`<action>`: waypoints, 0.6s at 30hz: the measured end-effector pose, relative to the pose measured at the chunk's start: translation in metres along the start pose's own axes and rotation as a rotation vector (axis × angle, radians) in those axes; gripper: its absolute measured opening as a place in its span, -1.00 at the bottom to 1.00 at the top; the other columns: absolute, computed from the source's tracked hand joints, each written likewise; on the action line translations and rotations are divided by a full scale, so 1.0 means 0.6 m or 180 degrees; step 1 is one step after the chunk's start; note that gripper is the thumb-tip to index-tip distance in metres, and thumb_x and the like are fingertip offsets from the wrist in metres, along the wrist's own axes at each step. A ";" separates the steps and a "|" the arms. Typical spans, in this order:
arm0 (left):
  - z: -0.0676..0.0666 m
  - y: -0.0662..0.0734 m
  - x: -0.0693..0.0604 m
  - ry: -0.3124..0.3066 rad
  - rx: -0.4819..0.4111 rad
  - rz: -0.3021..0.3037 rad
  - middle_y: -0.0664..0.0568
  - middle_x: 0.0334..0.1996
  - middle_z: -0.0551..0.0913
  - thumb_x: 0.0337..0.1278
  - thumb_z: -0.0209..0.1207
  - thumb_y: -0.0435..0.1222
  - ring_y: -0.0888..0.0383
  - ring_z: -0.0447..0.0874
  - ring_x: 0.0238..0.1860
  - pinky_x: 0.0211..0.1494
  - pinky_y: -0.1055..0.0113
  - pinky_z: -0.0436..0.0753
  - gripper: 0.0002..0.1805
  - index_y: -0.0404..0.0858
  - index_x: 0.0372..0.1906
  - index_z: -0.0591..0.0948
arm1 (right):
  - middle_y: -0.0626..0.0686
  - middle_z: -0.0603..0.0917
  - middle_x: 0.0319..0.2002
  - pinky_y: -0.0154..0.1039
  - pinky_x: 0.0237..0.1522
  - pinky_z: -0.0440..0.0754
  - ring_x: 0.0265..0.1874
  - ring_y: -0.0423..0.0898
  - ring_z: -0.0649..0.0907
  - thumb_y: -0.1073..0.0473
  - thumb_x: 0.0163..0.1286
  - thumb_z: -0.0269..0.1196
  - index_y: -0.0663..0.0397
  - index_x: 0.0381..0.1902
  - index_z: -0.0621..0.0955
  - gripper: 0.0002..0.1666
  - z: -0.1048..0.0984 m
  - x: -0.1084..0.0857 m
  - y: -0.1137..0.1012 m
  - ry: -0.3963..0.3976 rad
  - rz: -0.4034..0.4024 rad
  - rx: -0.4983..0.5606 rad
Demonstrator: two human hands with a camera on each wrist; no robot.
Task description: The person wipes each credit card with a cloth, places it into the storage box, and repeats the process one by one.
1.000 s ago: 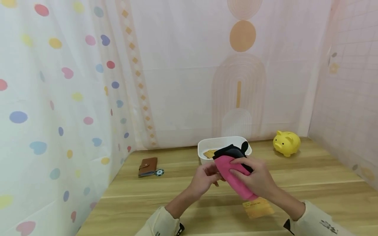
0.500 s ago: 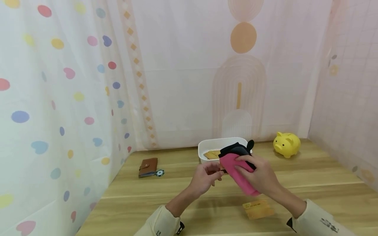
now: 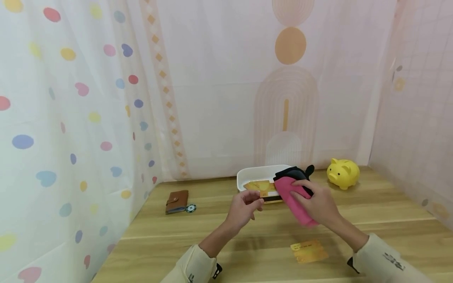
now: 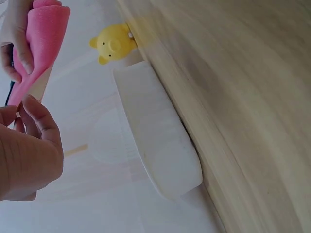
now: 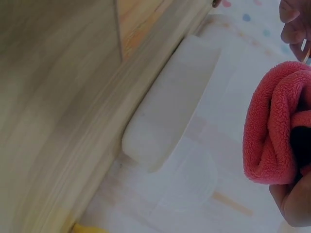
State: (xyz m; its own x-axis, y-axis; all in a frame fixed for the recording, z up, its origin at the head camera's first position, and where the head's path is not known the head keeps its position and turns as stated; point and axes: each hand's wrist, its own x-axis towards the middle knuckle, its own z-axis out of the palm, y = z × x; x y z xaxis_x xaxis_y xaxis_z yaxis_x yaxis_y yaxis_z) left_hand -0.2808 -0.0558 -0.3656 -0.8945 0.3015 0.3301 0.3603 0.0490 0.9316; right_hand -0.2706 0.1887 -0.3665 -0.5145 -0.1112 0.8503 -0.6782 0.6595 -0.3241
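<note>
My left hand point(image 3: 241, 209) pinches a yellow bank card point(image 3: 271, 198) by its left end, its black stripe showing. Gripped in my right hand point(image 3: 317, 202) is a folded pink cloth point(image 3: 294, 202) with black parts along its upper side. The cloth covers the card's right end; whether they touch is hard to tell. In the right wrist view the cloth point(image 5: 272, 126) looks fluffy and rolled over. Both hands are above the table, in front of a white bin point(image 3: 247, 173). A second yellow card point(image 3: 309, 251) lies flat on the wood below the right hand.
Inside the bin sits something gold and card-like point(image 3: 253, 185), partly covered. A brown wallet point(image 3: 178, 200) lies at the left, with a poker chip point(image 3: 191, 208) beside it. A yellow piggy bank point(image 3: 343, 173) stands at the back right. Curtains hang behind and on both sides.
My right hand has moved right and slightly up with the cloth. More of the card in my left hand now shows from behind it. The left hand has barely moved.
</note>
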 end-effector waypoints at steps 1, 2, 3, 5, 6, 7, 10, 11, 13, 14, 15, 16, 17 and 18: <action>0.000 -0.001 0.002 0.0034 -0.0013 -0.0010 -0.13 -0.33 0.69 0.28 0.25 -0.37 0.23 0.66 -0.40 -0.57 0.47 0.50 -0.80 -0.44 -0.11 0.61 | 0.02 0.77 -0.30 -0.47 -0.67 0.27 -0.65 -0.38 0.30 0.37 0.05 0.52 0.07 -0.24 0.73 -0.71 -0.001 0.000 0.004 -0.0013 0.0026 0.0005; 0.000 -0.002 0.004 0.0072 -0.0045 -0.0049 -0.13 -0.33 0.69 0.28 0.25 -0.38 0.22 0.66 -0.39 -0.57 0.47 0.51 -0.81 -0.44 -0.12 0.61 | 0.04 0.77 -0.30 -0.44 -0.70 0.21 -0.67 -0.38 0.20 0.36 0.06 0.52 0.08 -0.24 0.73 -0.72 -0.003 0.000 0.008 -0.0028 0.0057 0.0000; 0.000 -0.003 0.006 0.0109 -0.0093 -0.0087 -0.14 -0.33 0.68 0.27 0.25 -0.39 0.21 0.67 -0.39 -0.56 0.46 0.53 -0.81 -0.45 -0.12 0.61 | 0.04 0.77 -0.30 -0.43 -0.70 0.19 -0.66 -0.39 0.16 0.35 0.06 0.52 0.08 -0.24 0.73 -0.72 -0.005 0.000 0.012 -0.0033 0.0090 -0.0022; 0.000 -0.006 0.011 0.0204 -0.0222 -0.0216 -0.13 -0.34 0.68 0.27 0.24 -0.41 0.18 0.71 -0.37 -0.51 0.43 0.59 -0.83 -0.45 -0.12 0.60 | 0.05 0.78 -0.30 -0.43 -0.69 0.18 -0.65 -0.39 0.21 0.34 0.06 0.52 0.07 -0.25 0.74 -0.73 -0.009 -0.001 0.018 -0.0023 0.0179 -0.0034; 0.000 -0.007 0.014 0.0260 -0.0297 -0.0282 -0.12 -0.34 0.67 0.26 0.24 -0.42 0.15 0.72 -0.35 -0.47 0.40 0.64 -0.84 -0.45 -0.13 0.59 | 0.05 0.78 -0.30 -0.43 -0.69 0.18 -0.63 -0.38 0.26 0.34 0.06 0.52 0.07 -0.26 0.74 -0.74 -0.011 -0.002 0.019 -0.0002 0.0218 -0.0035; 0.000 -0.009 0.017 0.0317 -0.0388 -0.0343 -0.10 -0.34 0.67 0.26 0.23 -0.44 0.14 0.74 -0.34 -0.42 0.36 0.67 -0.84 -0.46 -0.13 0.58 | 0.05 0.78 -0.30 -0.44 -0.66 0.21 -0.60 -0.37 0.33 0.34 0.05 0.53 0.07 -0.26 0.74 -0.74 -0.013 -0.003 0.020 0.0023 0.0250 -0.0041; 0.000 -0.012 0.031 0.0489 -0.0694 -0.0494 -0.07 -0.32 0.64 0.27 0.20 -0.49 0.12 0.76 -0.31 -0.29 0.31 0.72 -0.90 -0.44 -0.17 0.55 | 0.04 0.78 -0.29 -0.43 -0.64 0.22 -0.55 -0.29 0.44 0.34 0.04 0.53 0.05 -0.27 0.75 -0.73 -0.018 -0.007 0.017 0.0065 0.0312 -0.0044; -0.001 -0.014 0.036 0.0537 -0.0770 -0.0521 -0.08 -0.31 0.63 0.27 0.19 -0.50 0.12 0.76 -0.32 -0.27 0.31 0.72 -0.92 -0.43 -0.19 0.54 | 0.03 0.78 -0.29 -0.42 -0.64 0.23 -0.55 -0.28 0.45 0.33 0.04 0.54 0.04 -0.27 0.75 -0.73 -0.018 -0.008 0.015 0.0057 0.0322 -0.0061; -0.002 -0.017 0.046 0.0625 -0.0911 -0.0558 -0.11 -0.30 0.63 0.27 0.18 -0.52 0.16 0.74 -0.35 -0.26 0.33 0.71 -0.92 -0.43 -0.19 0.53 | -0.01 0.78 -0.28 -0.41 -0.59 0.28 -0.51 -0.27 0.48 0.30 0.04 0.54 0.02 -0.26 0.75 -0.73 -0.021 -0.011 0.009 0.0024 0.0309 -0.0108; -0.003 -0.020 0.051 0.0655 -0.0949 -0.0576 -0.12 -0.31 0.63 0.27 0.18 -0.53 0.17 0.74 -0.36 -0.26 0.36 0.70 -0.92 -0.43 -0.19 0.52 | -0.02 0.78 -0.28 -0.41 -0.58 0.29 -0.50 -0.26 0.48 0.29 0.04 0.54 0.01 -0.25 0.75 -0.72 -0.022 -0.012 0.006 0.0008 0.0291 -0.0110; -0.005 -0.022 0.056 0.0675 -0.0964 -0.0585 -0.13 -0.30 0.64 0.27 0.18 -0.53 0.18 0.73 -0.37 -0.26 0.37 0.70 -0.90 -0.46 -0.17 0.51 | -0.04 0.78 -0.28 -0.41 -0.54 0.34 -0.45 -0.26 0.52 0.29 0.03 0.55 0.00 -0.25 0.75 -0.71 -0.023 -0.013 0.003 0.0000 0.0280 -0.0108; -0.007 -0.025 0.060 0.0692 -0.0977 -0.0598 -0.13 -0.31 0.64 0.27 0.18 -0.53 0.19 0.73 -0.37 -0.25 0.38 0.70 -0.89 -0.47 -0.16 0.51 | -0.05 0.78 -0.28 -0.42 -0.54 0.33 -0.45 -0.27 0.51 0.30 0.03 0.55 0.00 -0.25 0.75 -0.71 -0.025 -0.014 0.001 -0.0002 0.0273 -0.0084; -0.009 -0.027 0.064 0.0713 -0.0974 -0.0613 -0.13 -0.31 0.64 0.28 0.18 -0.52 0.20 0.72 -0.38 -0.25 0.39 0.70 -0.88 -0.48 -0.15 0.51 | -0.05 0.78 -0.28 -0.43 -0.54 0.33 -0.45 -0.28 0.50 0.31 0.02 0.55 0.01 -0.25 0.75 -0.70 -0.027 -0.015 -0.001 0.0004 0.0258 -0.0052; -0.011 -0.029 0.069 0.0730 -0.0978 -0.0624 -0.15 -0.31 0.64 0.28 0.17 -0.52 0.21 0.72 -0.38 -0.24 0.40 0.70 -0.86 -0.50 -0.13 0.50 | -0.04 0.78 -0.28 -0.44 -0.56 0.32 -0.46 -0.28 0.49 0.33 0.01 0.55 0.02 -0.25 0.74 -0.69 -0.029 -0.015 -0.003 0.0015 0.0246 -0.0014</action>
State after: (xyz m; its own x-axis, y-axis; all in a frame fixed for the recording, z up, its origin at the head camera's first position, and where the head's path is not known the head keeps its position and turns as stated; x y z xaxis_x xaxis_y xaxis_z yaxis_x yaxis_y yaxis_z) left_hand -0.3257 -0.0508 -0.3672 -0.9864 0.0933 0.1354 0.1132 -0.2121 0.9707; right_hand -0.2556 0.2014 -0.3664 -0.5628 -0.0563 0.8246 -0.6342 0.6692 -0.3872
